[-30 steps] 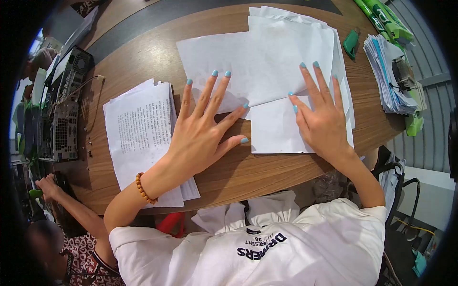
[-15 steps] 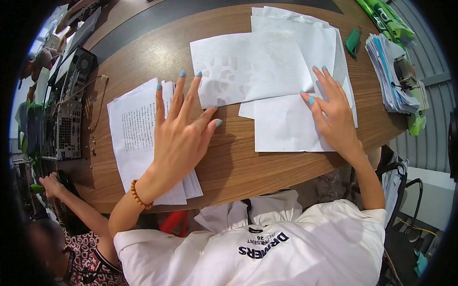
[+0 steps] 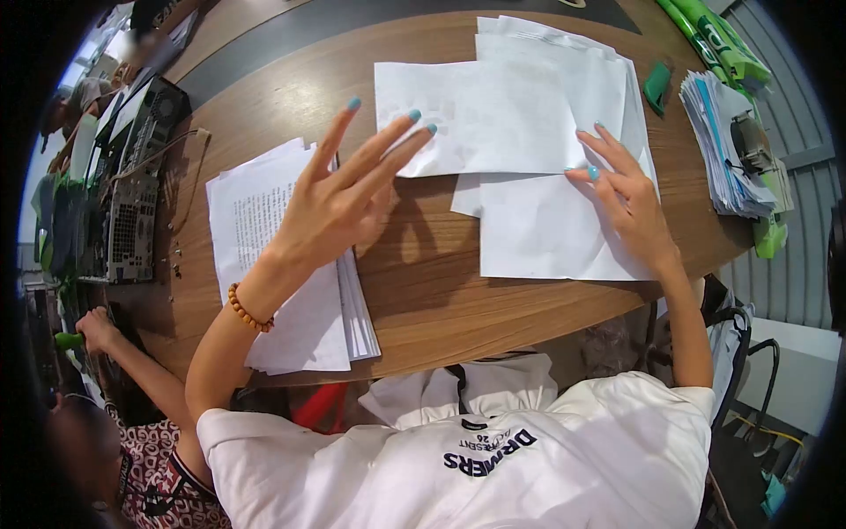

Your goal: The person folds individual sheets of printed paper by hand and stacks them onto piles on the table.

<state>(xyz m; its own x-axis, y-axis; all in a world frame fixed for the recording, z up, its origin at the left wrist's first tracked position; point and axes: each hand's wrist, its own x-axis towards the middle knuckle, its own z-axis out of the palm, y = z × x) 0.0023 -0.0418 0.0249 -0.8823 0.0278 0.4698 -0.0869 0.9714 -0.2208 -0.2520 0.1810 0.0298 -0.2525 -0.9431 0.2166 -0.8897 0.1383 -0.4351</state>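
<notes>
My left hand (image 3: pixel 348 198) is raised between the two groups of papers, fingers stretched apart and holding nothing. Its fingertips overlap the left part of a white sheet (image 3: pixel 511 115); whether they touch it I cannot tell. My right hand (image 3: pixel 630 203) lies on the papers at the right, fingers spread, with fingertips at that sheet's lower right edge. Underneath are more white sheets (image 3: pixel 546 234), partly covered by the top one. To the left lies a stack of printed pages (image 3: pixel 304 326), partly hidden by my left forearm.
An opened computer case (image 3: pixel 132 194) stands at the left, with a cable and small screws near it. At the right are a small green object (image 3: pixel 656 88), a clipped paper bundle (image 3: pixel 718 145) and green packages (image 3: pixel 718 40). Another person's hand (image 3: pixel 97 331) is at the lower left.
My left hand has come off the sheet's left edge, lifting and turning toward the right. The top sheet now lies straighter. My right hand stays at nearly the same place on the papers.
</notes>
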